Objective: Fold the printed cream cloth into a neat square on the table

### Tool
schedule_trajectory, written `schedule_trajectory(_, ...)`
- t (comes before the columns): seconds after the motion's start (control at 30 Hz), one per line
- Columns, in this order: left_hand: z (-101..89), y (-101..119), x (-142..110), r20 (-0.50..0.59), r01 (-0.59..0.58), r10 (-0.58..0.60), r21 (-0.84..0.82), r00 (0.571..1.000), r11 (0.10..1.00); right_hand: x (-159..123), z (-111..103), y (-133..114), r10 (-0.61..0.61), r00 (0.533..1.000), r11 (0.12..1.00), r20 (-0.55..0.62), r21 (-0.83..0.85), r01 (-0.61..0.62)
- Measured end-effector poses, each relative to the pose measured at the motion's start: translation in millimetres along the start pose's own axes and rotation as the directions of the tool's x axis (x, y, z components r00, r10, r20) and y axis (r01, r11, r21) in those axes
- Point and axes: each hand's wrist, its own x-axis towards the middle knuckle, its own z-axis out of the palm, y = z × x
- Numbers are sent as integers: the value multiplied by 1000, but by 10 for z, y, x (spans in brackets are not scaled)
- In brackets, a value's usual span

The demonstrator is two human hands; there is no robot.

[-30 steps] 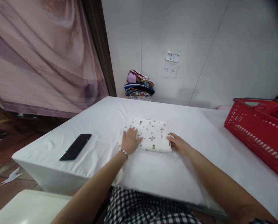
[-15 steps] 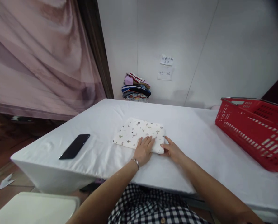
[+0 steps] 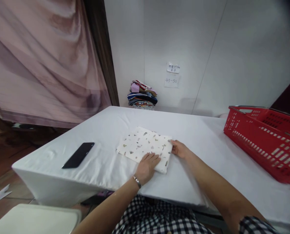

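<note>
A white folded cloth with small scattered prints, some like palm trees, lies flat on the white-covered table. Its exact kind cannot be made out. My left hand, with a bracelet at the wrist, rests palm down on the cloth's near edge, fingers stretched out. At the far right corner, the fingertips of my right hand pinch the cloth's edge. The thumb of the right hand is partly hidden.
A black phone lies to the left on the table. On the right stands a red plastic basket. Folded fabrics are stacked beyond the far edge, against the wall. A white stool is at lower left.
My right hand has shifted up along the cloth's right edge to its far corner. The cloth has turned slightly, its near right corner now closer to me. My left hand stays flat on it.
</note>
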Motion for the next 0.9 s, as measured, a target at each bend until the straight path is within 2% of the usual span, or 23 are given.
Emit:
schedule_trajectory(0.1, -93, 2, -119, 33, -39, 40, -20, 999, 999, 190, -8, -71, 0, 998, 999, -57, -46, -3)
schedule_trajectory(0.17, -165, 12, -210, 50, -65, 66, -31, 997, 997, 246, -31, -111, 24, 999, 993, -36, -114, -28)
schedule_trajectory(0.27, -255, 1, -342, 70, -73, 76, -52, 995, 996, 273, -91, -178, 56, 998, 943, 26, -329, -45)
schedule_trajectory(0.33, -300, -77, -408, 59, -20, 23, -54, 998, 998, 295, -130, -230, 63, 996, 882, 62, -471, -27)
schedule_trajectory(0.4, -346, -244, -439, -15, 149, -150, -29, 989, 988, 342, -145, -287, 67, 994, 807, 84, -591, -5)
schedule_trajectory(0.43, -374, -357, -438, -78, 281, -281, -16, 957, 960, 376, -137, -318, 70, 993, 764, 92, -645, 6)
schedule_trajectory(0.47, -407, -482, -428, -157, 436, -433, -13, 888, 900, 414, -117, -349, 76, 992, 721, 97, -693, 13)
schedule_trajectory(0.53, -485, -740, -379, -240, 694, -681, -38, 692, 719, 499, -45, -409, 97, 989, 647, 113, -762, 23)
schedule_trajectory(0.57, -526, -859, -346, -227, 785, -776, -71, 588, 615, 543, 3, -437, 113, 986, 620, 125, -784, 28)
schedule_trajectory(0.6, -566, -965, -309, -177, 843, -844, -106, 506, 528, 586, 56, -462, 127, 982, 602, 138, -798, 34)
schedule_trajectory(0.63, -601, -1058, -272, -123, 880, -887, -128, 444, 458, 628, 109, -484, 136, 980, 589, 148, -807, 40)
schedule_trajectory(0.67, -631, -1139, -236, -70, 903, -914, -139, 400, 406, 666, 159, -500, 143, 977, 578, 160, -814, 49)
schedule_trajectory(0.7, -655, -1208, -203, -28, 918, -928, -138, 372, 373, 702, 202, -511, 148, 974, 571, 171, -819, 57)
schedule_trajectory(0.77, -686, -1323, -149, 30, 934, -938, -112, 345, 340, 761, 261, -517, 163, 967, 568, 196, -820, 70)
schedule_trajectory(0.83, -706, -1411, -114, 95, 935, -931, -77, 353, 346, 800, 275, -503, 188, 957, 586, 223, -807, 73)
schedule_trajectory(0.9, -722, -1470, -89, 148, 924, -912, -50, 382, 379, 815, 248, -478, 204, 949, 616, 242, -785, 67)
